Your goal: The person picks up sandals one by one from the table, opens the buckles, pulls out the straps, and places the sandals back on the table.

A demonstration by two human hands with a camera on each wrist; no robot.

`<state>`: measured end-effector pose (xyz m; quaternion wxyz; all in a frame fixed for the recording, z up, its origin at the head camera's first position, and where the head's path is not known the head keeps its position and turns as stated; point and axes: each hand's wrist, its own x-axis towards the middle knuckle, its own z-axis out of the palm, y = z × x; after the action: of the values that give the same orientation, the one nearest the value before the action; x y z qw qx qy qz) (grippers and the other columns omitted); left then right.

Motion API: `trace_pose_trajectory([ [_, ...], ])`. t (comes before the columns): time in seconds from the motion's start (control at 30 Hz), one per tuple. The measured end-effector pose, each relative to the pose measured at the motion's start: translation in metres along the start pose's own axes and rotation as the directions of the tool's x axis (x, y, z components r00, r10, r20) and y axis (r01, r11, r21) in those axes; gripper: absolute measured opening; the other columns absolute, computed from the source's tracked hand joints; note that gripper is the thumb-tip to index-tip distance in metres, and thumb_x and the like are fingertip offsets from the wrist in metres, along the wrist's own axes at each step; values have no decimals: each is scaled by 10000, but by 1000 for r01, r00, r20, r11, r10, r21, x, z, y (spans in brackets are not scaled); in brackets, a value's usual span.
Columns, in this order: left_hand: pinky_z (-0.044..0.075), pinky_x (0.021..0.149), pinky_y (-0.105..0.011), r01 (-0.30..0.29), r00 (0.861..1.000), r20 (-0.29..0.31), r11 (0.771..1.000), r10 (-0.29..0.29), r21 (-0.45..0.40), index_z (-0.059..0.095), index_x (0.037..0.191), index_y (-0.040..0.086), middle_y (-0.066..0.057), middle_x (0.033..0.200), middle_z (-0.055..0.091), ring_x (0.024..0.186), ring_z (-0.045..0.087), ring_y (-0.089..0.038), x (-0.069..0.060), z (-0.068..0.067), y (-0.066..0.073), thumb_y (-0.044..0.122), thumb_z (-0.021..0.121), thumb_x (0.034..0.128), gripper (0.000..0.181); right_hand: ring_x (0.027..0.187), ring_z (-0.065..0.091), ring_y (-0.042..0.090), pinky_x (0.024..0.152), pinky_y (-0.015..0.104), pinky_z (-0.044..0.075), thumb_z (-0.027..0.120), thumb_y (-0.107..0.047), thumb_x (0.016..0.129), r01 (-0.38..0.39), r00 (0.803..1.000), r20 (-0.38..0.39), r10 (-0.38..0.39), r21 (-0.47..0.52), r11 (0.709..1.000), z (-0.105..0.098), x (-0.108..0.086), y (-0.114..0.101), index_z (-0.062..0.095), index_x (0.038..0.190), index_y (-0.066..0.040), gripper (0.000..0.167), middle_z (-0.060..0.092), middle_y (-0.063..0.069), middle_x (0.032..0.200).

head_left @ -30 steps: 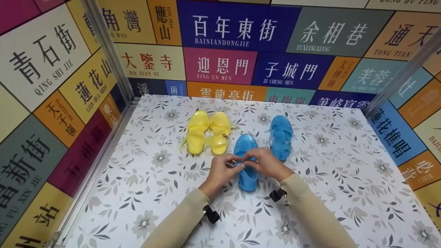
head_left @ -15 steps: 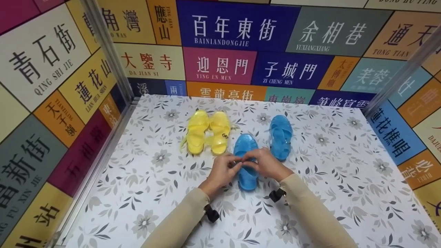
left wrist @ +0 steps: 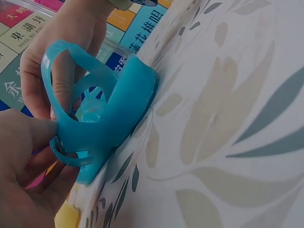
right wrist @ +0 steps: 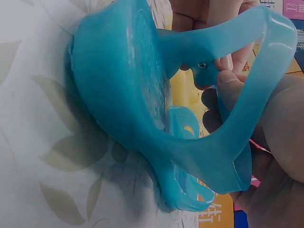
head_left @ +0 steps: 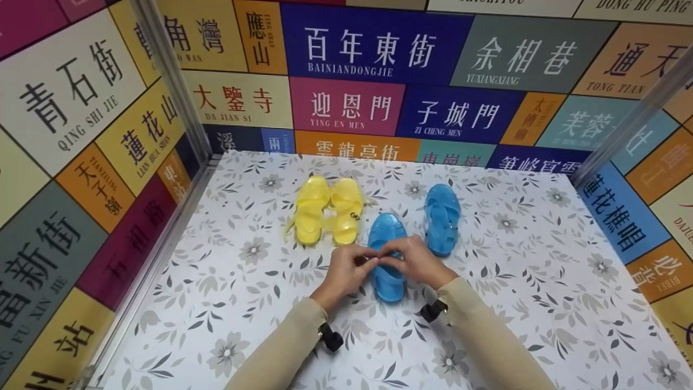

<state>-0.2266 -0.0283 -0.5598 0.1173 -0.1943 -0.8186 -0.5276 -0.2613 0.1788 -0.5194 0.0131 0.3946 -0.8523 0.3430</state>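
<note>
1. So both hands are busy on the same thing here: the near blue sandal (head_left: 386, 225), sitting on the tabletop (head_left: 243, 309) roughly in the middle, sole down, toe end facing away from the person.
2. Left hand (head_left: 345, 273): thumb and fingers are bent in close, pinching the strap at the sandal's left side. No real gap that we can see between the tips.
3. Right hand (head_left: 418, 261): reaches across from the other side, also pinching strap with thumb and finger. From the head view we'd say the two sets of fingertips meet right over the sandal.
4. The right wrist view gives us a small metal eyelet (right wrist: 203, 65) on the strap piece, close to the fingers. Exactly how the fastening sits, we can't tell, the fingers cover too much.
5. The other blue sandal (head_left: 443, 216) lies a bit farther back, off to the right, untouched.
6. Back on the left we've got two yellow sandals (head_left: 311, 211), side by side, the right one with a dark mark on its strap.
7. Tan sleeves (head_left: 279, 346) on both arms, and colourful sign panels (head_left: 373, 46) cover the walls.
</note>
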Motion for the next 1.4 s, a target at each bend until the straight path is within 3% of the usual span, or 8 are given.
trace_pose_trajectory([
  [0.27,619,777,-268,26,1000,4,998,-26,-52,833,1063,74,-50,990,804,870,741,-128,-3,-2,-1,74,781,941,133,936,762,228,858,406,623,813,-92,919,-7,999,-32,8,36,999,4,-2,4,821,1002,-101,84,805,19,974],
  [0.7,598,777,-268,38,999,15,998,-37,-46,824,1075,58,-30,972,796,858,703,-109,-4,-3,-4,94,772,954,137,963,748,211,867,444,619,777,-83,950,-90,995,-37,92,48,995,1,-6,9,810,1011,-103,73,794,8,1013],
  [0.93,601,783,-253,2,1000,4,1000,-2,-20,829,1073,85,-32,992,806,881,732,-102,-4,-2,-6,118,779,959,129,1011,732,233,923,461,590,780,-119,956,30,1000,6,-30,-106,994,-2,1,3,800,1053,-111,99,789,12,1046],
  [1.03,610,799,-260,-4,1000,7,1000,4,-22,828,1091,88,-32,1019,809,913,749,-112,-3,-2,-5,127,779,961,144,982,742,225,896,431,602,783,-107,949,48,998,40,-43,-140,989,-4,4,-1,801,1054,-116,107,795,15,1034],
  [1.23,617,798,-278,-15,1000,10,999,16,-30,830,1085,98,-22,1014,810,909,751,-117,-1,0,-4,126,783,958,139,920,761,218,832,383,625,800,-67,922,-27,999,43,29,-55,998,-3,3,0,795,999,-103,84,803,27,964],
  [1.4,614,739,-249,-52,999,0,999,52,-14,830,1061,83,-54,1003,796,849,746,-141,-1,1,-3,97,790,944,124,913,757,220,835,385,623,806,-62,914,-29,999,25,30,-20,999,-2,2,3,797,986,-95,80,799,30,949],
])
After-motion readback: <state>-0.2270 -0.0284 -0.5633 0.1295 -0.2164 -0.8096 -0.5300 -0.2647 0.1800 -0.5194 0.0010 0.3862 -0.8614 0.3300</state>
